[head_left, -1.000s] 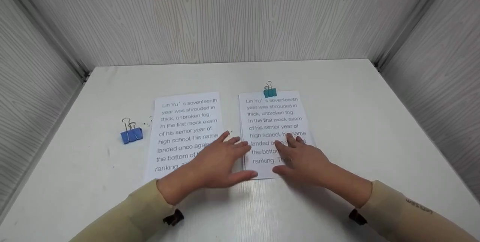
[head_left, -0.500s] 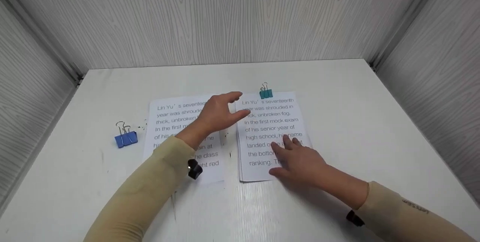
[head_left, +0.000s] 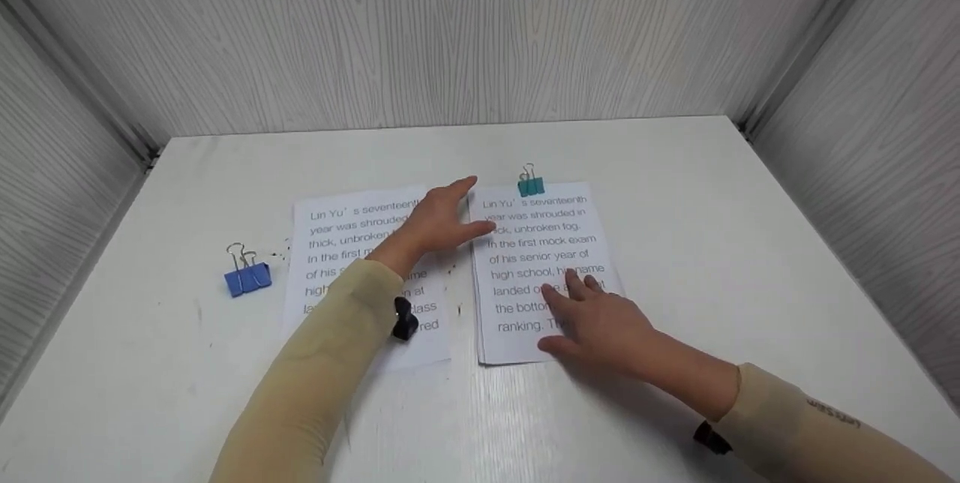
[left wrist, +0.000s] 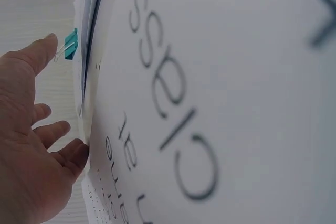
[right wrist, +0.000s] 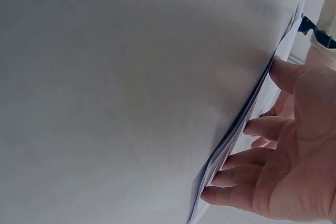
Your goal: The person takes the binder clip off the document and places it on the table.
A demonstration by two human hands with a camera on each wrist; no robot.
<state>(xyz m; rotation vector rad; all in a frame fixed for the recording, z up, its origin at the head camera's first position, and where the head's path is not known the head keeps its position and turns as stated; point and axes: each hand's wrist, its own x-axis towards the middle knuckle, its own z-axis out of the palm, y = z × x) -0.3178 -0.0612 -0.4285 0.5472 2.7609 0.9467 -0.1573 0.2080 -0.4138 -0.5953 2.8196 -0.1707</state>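
Two stacks of printed paper lie side by side. On the top edge of the right stack sits a teal binder clip, its wire handles pointing away. My right hand rests with spread fingers on that stack's lower right part; the right wrist view shows its fingertips on the paper. My left hand reaches over the upper right part of the left stack, its thumb apart from the fingers. The thumb tip overlaps the right stack's left edge; whether it touches cannot be told. The left hand holds nothing.
A blue binder clip with raised wire handles lies on the white table, left of the left stack. Wood-grain panels stand at the back and both sides. Small dark specks mark the table near the papers.
My left hand has moved from the lower end of the papers up toward their far end, slightly farther in the last half second. The right hand has stayed on its stack.
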